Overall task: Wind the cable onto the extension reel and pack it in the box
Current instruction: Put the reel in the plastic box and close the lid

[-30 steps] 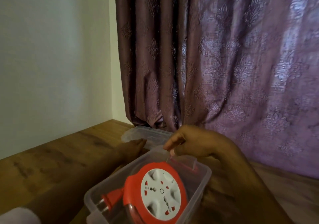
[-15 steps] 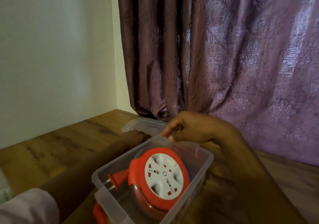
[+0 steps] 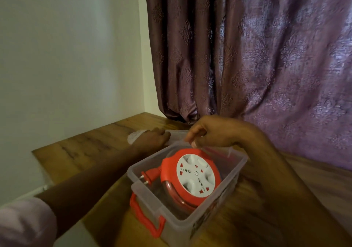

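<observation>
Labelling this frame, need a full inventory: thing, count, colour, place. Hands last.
extension reel: 1, red with white socket face, tilted inside the box
plug: 1, red, metal pins, in the box at the reel's left
box: 1, clear plastic, on the table, open top
box handle: 1, red, on the box's near end
lid: 1, clear, on the table beyond the box, partly hidden
table: 1, brown wood
curtain: 1, purple, patterned, behind the table
wall: 1, pale, left
left hand: 1, on the lid; grip unclear
right hand: 1, fingers curled, over the box's far rim
</observation>
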